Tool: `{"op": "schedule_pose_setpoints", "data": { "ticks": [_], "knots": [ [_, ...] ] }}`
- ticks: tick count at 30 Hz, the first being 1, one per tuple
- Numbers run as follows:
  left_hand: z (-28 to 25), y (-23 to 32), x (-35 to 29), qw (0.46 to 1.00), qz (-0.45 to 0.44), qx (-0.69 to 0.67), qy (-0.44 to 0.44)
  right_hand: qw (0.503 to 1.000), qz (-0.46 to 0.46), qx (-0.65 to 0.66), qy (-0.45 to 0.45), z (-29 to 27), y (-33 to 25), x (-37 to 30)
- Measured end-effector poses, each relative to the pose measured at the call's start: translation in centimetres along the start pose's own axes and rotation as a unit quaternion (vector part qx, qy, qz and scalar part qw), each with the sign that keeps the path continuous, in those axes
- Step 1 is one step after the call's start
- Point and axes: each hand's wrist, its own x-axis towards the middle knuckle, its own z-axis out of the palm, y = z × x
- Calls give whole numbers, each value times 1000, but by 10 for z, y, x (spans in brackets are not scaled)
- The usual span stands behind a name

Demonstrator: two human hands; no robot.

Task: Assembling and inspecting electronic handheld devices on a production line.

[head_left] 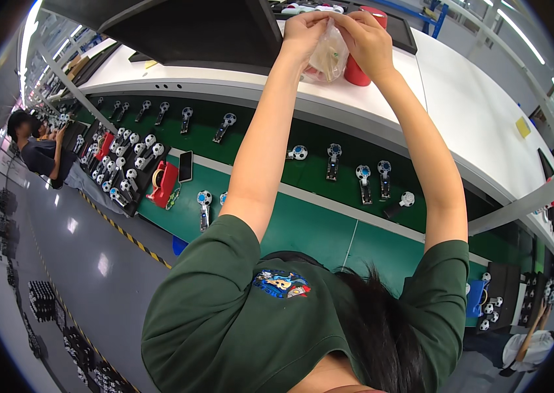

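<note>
Both my arms reach up to the white shelf [224, 77]. Between the hands hangs a clear plastic bag [329, 56] with pale contents that I cannot make out. The fingers of my left hand [304, 34] are closed on its top edge from one side. From the other side, my right hand [370, 44] pinches the same edge. A red cylindrical container [357, 73] stands on the shelf just behind the bag, partly covered by my right hand.
Below the shelf, small devices with football-patterned round heads [334, 154] lie along a green belt. A red tape dispenser [163, 183] and a phone [186, 166] rest at the left. A black panel [191, 29] stands on the shelf. Other people work at both sides.
</note>
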Motion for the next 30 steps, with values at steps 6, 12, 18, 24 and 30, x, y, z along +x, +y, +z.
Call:
{"op": "schedule_pose_setpoints", "data": {
  "ticks": [6, 12, 18, 24, 30],
  "knots": [
    [-14, -14, 26, 937, 64, 329, 94, 987, 90, 124, 52, 17, 4, -17],
    [-40, -32, 47, 768, 14, 640, 29, 976, 155, 150, 21, 9, -25, -38],
    [-63, -33, 64, 731, 15, 682, -11, 969, 187, 157, -34, 8, -40, -60],
    [-76, -17, 36, 844, 248, 474, -22, 973, 186, 132, -21, 2, -20, -59],
    [-75, -22, -42, 808, 75, 574, -106, 934, 334, 122, -30, 36, 8, -55]
  ]
}}
